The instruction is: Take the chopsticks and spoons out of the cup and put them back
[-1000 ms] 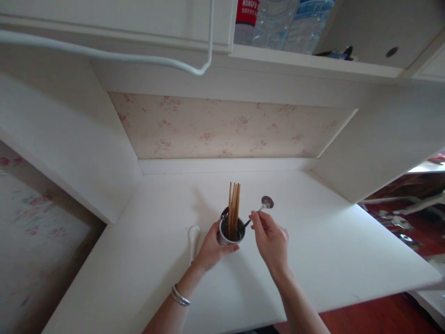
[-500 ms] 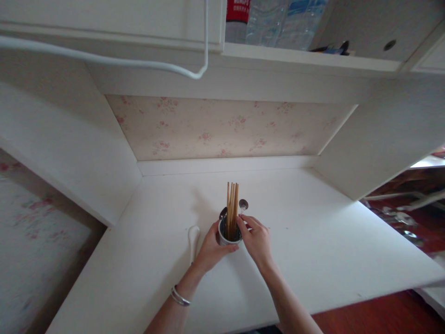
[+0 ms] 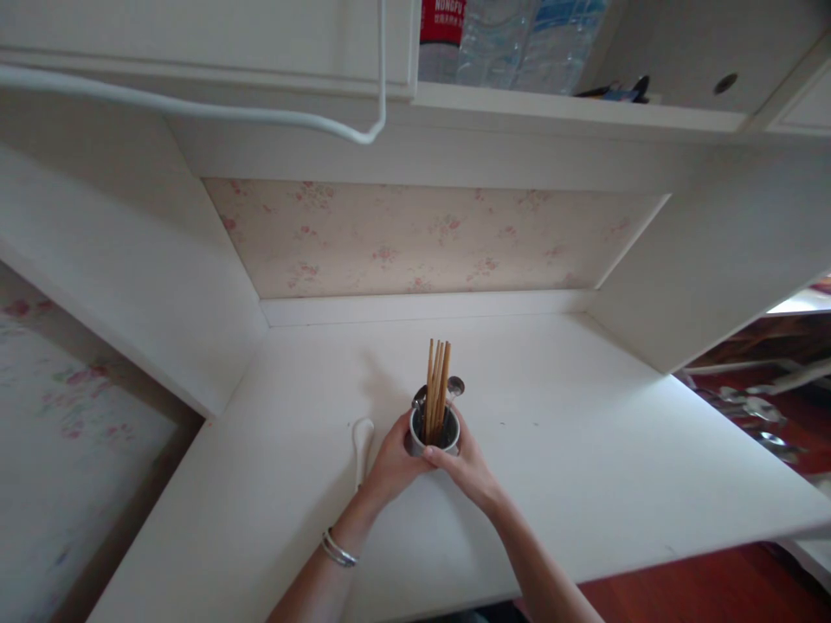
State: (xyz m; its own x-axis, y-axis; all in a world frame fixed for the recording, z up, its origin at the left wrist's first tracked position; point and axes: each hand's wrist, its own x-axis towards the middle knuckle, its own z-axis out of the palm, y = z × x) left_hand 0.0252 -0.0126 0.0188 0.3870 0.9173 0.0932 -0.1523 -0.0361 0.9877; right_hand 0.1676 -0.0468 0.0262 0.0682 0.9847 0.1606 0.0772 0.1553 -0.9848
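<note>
Between my two hands is a small round utensil cup (image 3: 415,444) with a pale rim. My left hand (image 3: 394,463) wraps its left side, and my right hand (image 3: 468,467) curls round its right side; the thumbs come close together at the front. Several wooden chopsticks (image 3: 437,389) stand upright in the cup. A metal spoon (image 3: 456,386) leans out at the right, and another dark metal spoon (image 3: 420,395) shows at the left of the chopsticks. A white spoon (image 3: 362,446) lies on the desk beside my left hand, its lower end partly hidden by my wrist.
The white desk (image 3: 551,484) is bounded by side panels and a flowered back wall (image 3: 447,242). A white cable (image 3: 260,112) hangs in front of the cabinet above. Plastic bottles (image 3: 499,43) stand on the open shelf. Metal utensils (image 3: 759,415) lie beyond the right panel.
My right hand has left the metal spoon at the right and moved down onto the cup's right side. The spoon now rests in the cup. My left hand keeps its hold.
</note>
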